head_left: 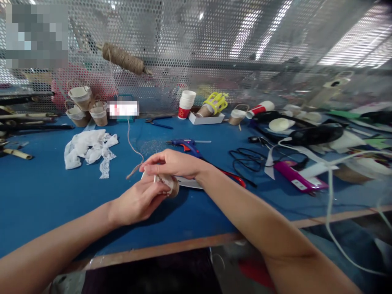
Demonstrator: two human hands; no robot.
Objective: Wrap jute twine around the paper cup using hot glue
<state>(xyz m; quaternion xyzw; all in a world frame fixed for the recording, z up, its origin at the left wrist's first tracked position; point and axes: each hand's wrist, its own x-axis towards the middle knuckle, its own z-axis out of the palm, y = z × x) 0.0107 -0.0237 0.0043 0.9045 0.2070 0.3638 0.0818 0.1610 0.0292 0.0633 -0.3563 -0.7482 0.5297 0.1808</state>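
The left hand (141, 202) grips the cup (174, 188). The right hand (174, 162) arches over it. The glue gun (193, 150) lies beyond on the table (196, 212).

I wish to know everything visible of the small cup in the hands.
The small cup shows a brown end and a pale, speckled side; its material is unclear. It is held tipped sideways over the blue table, brown end toward the picture's right. The left hand grips it; the right hand partly hides its other end.
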